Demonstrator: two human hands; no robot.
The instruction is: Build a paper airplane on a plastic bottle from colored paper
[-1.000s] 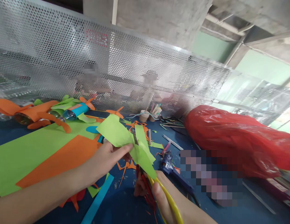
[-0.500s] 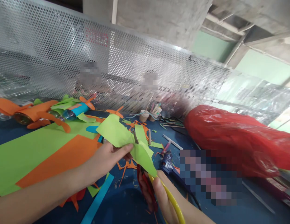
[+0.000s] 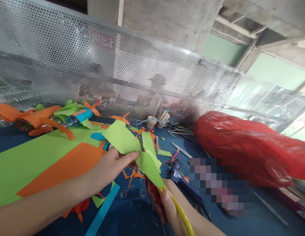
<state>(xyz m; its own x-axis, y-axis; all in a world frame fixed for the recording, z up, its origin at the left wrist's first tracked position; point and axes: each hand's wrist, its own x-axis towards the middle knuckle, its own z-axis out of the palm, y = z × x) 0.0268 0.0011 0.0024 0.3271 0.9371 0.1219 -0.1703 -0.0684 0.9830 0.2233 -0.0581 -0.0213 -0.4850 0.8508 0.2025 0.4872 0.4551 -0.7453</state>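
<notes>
My left hand (image 3: 123,160) pinches a light green paper piece (image 3: 121,139) between thumb and fingers, above the middle of the blue table. From the lower right, my right hand (image 3: 167,205) is closed round the handles of scissors (image 3: 180,213), one yellow and one red. The blades cross the green paper just right of my left thumb, partly hidden by it. A curved green flap hangs over the scissors' pivot. Orange paper scraps (image 3: 135,175) and a blue paper strip (image 3: 103,209) lie below.
Large green (image 3: 27,154) and orange (image 3: 66,167) sheets lie left, below bottles wrapped in paper (image 3: 81,116). A blue glue gun (image 3: 184,183) and red plastic bag (image 3: 243,144) are right. Cups of pens (image 3: 151,123) stand behind. People are visible through a perforated metal screen (image 3: 142,65).
The scissor handles have drawn closer together in my right hand. The green flap has shifted slightly left, while my left hand keeps its hold almost unmoved.
</notes>
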